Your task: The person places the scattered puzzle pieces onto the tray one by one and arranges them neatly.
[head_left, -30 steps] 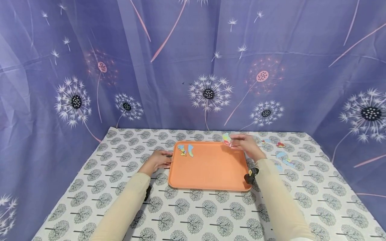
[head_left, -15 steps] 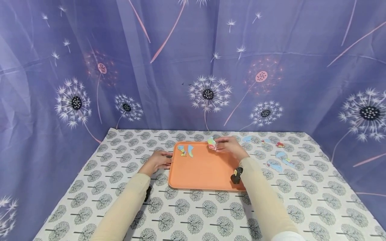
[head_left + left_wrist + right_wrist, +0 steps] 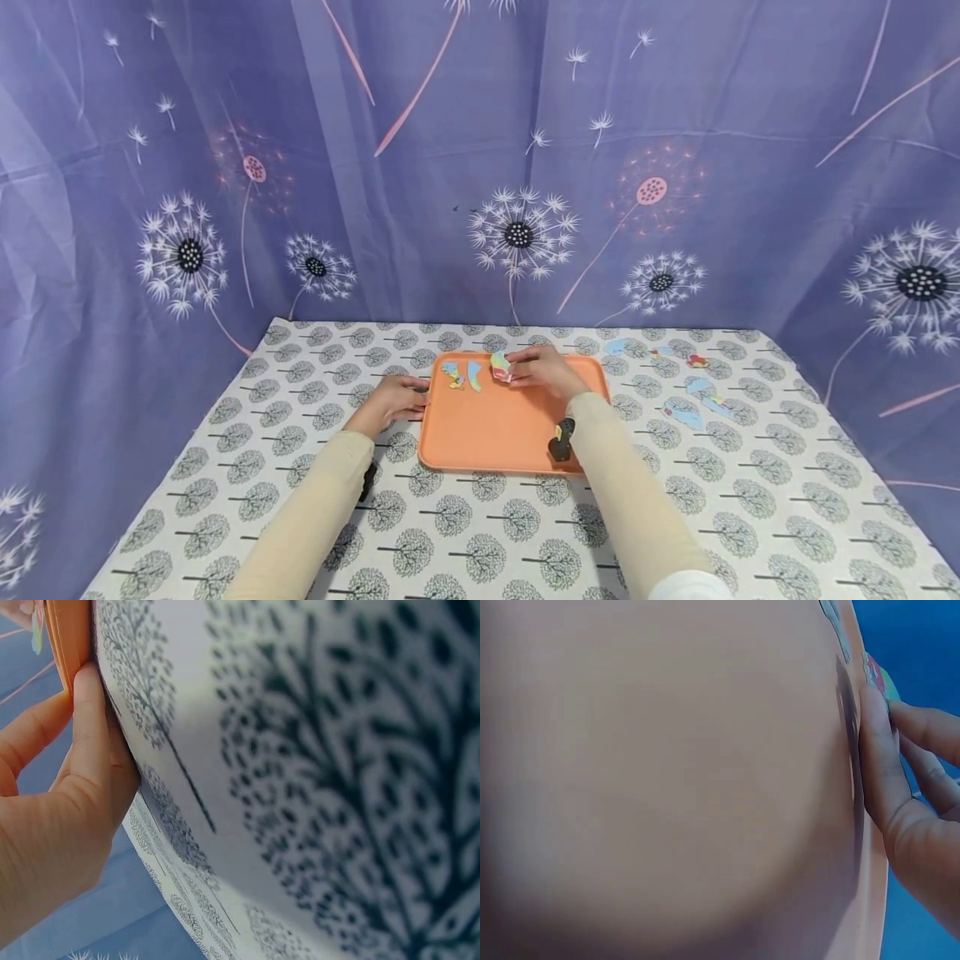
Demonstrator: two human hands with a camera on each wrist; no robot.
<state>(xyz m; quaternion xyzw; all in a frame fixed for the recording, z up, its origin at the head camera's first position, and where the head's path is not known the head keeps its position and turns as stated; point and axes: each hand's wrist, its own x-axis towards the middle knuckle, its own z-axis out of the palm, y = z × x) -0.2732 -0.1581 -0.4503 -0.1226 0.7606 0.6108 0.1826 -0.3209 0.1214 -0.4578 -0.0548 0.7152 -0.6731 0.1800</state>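
Across the table, which is covered with a white cloth printed with grey trees (image 3: pixel 483 557), I see a person's right hand (image 3: pixel 542 372) over the far part of an orange, rectangular tray with rounded corners (image 3: pixel 487 437). Thumb and fingertips pinch a flat, irregular piece in green, red and white (image 3: pixel 499 364), which is held tilted, its shadow falling on the tray. The left hand (image 3: pixel 390 402) grips the tray's left rim, fingertips closed on the edge.

In the tray's far left corner lie a blue-and-yellow cut piece (image 3: pixel 453 373) and, just beside it, a curved light-blue piece (image 3: pixel 474 375). The pinched one is near them, on their right. Off the tray, on the cloth to the right, several blue and red pieces (image 3: pixel 699 384) lie scattered.

I take the step in hand to be adding this piece to the pair. The next move seems to call for tipping it flat, lowering it and letting go without nudging its neighbours, while the left hand steadies the tray.
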